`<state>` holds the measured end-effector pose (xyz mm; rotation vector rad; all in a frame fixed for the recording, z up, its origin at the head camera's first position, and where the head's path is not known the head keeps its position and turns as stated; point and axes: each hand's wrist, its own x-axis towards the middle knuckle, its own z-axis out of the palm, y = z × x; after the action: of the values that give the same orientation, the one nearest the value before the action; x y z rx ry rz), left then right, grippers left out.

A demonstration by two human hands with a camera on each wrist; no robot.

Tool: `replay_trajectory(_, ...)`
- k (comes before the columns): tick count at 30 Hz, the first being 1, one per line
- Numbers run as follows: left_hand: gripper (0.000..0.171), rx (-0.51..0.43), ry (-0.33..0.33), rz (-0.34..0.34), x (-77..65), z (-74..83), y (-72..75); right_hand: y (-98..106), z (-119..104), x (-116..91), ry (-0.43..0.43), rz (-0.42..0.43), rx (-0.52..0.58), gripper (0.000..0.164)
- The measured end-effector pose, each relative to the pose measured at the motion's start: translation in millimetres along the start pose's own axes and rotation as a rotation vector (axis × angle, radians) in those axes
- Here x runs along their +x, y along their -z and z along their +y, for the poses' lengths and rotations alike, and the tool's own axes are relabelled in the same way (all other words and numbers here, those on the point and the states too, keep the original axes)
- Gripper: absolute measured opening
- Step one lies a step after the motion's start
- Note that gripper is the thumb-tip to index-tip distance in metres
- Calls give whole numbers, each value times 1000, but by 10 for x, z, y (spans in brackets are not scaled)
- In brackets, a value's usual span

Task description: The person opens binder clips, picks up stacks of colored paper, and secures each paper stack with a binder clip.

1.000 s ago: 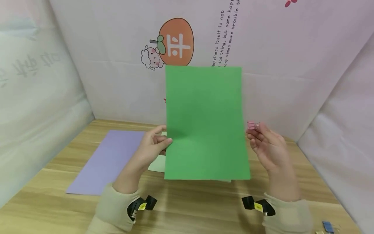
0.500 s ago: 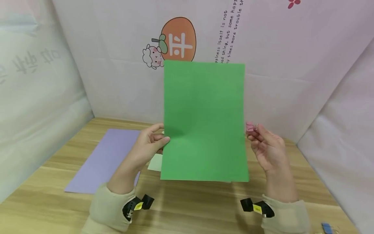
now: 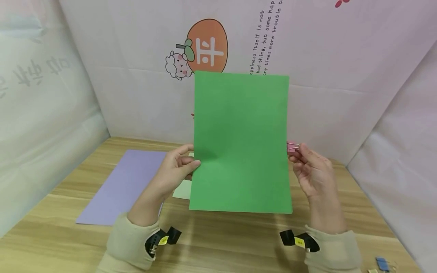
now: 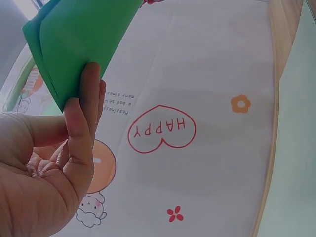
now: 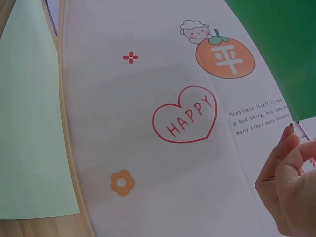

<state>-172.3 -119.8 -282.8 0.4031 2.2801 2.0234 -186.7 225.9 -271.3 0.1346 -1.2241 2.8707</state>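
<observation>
Upright in the middle of the head view stands green paper (image 3: 240, 140); its edge looks layered in the left wrist view. My left hand (image 3: 179, 163) pinches its left edge, thumb in front and fingers behind. On the other side, my right hand (image 3: 314, 170) holds a pink binder clip (image 3: 292, 146) by its wire handles between thumb and fingers. The clip's front end is right at the paper's right edge, partly hidden by it. In the right wrist view, the right fingers (image 5: 289, 170) are at the green paper's corner, with the clip mostly hidden.
A purple sheet (image 3: 123, 185) lies at left on the wooden table (image 3: 225, 242). Behind the green paper, a pale green sheet (image 3: 182, 191) lies mostly hidden. A blue binder clip (image 3: 382, 264) is at the front right. Printed cloth (image 3: 324, 110) encloses the back and sides.
The pink clip and the green paper have come together; a small gap showed between them a second ago. The paper stands slightly higher than at first.
</observation>
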Motion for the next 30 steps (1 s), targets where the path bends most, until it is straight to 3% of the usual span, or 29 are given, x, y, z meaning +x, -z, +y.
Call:
replay_trajectory(19,56,13,-9,-36,16,-13,-41,-36,21,-26,31,-9,-89,18)
replay_trajectory(30,57,12,9,-33,22,-16,-34,12,7,-21,-1,-115,-122,21)
